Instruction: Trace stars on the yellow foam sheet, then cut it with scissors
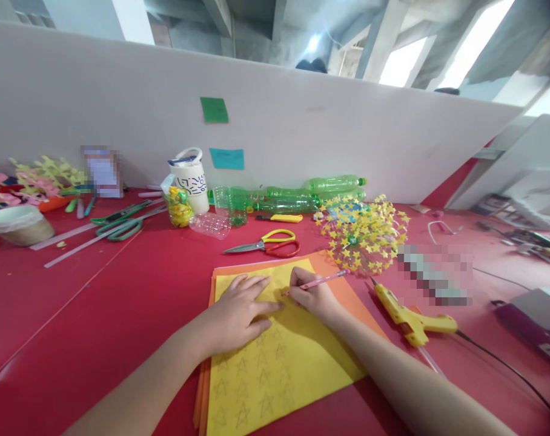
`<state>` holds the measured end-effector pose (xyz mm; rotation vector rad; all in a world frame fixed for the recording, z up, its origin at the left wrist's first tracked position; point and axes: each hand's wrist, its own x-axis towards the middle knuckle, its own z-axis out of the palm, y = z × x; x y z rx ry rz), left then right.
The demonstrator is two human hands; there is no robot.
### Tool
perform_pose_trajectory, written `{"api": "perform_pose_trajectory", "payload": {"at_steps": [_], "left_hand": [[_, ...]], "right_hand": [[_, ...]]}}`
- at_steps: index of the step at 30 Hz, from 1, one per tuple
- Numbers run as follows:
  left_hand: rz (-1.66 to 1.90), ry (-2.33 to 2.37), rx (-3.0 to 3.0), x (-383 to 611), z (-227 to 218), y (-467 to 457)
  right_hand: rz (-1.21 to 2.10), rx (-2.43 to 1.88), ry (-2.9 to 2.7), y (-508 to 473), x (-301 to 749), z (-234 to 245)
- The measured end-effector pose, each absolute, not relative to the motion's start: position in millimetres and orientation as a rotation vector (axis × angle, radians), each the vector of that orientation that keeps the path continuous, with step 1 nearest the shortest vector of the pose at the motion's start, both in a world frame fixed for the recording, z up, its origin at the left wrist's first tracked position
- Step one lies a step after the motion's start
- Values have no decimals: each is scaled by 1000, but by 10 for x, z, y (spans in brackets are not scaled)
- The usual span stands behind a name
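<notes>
Left hand [241, 312] lies flat and spread on the yellow sheet [320, 360]; right hand [315, 297] grips a pink pencil [323, 280], its tip at the sheet. The sheet, bearing rows of drawn stars [242, 389], rests over orange sheets [347, 297] on the red surface [97, 339].

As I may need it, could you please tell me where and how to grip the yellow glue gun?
Take the glue gun by its handle, probably from the right: the handle juts that way, while the nozzle points left, away.
</notes>
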<state>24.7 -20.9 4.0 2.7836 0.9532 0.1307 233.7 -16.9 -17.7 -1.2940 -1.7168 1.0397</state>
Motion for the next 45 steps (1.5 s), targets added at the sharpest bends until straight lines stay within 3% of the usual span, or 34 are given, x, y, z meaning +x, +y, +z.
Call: {"api": "perform_pose_trajectory", "payload": {"at_steps": [26,45], "left_hand": [[151,950,2778,242,35,-209],[153,931,2761,246,26,-205]], "right_hand": [[741,-1357,-1806,-203,2294,-225],[743,-1402,-1773,-208,2319,-207]]}}
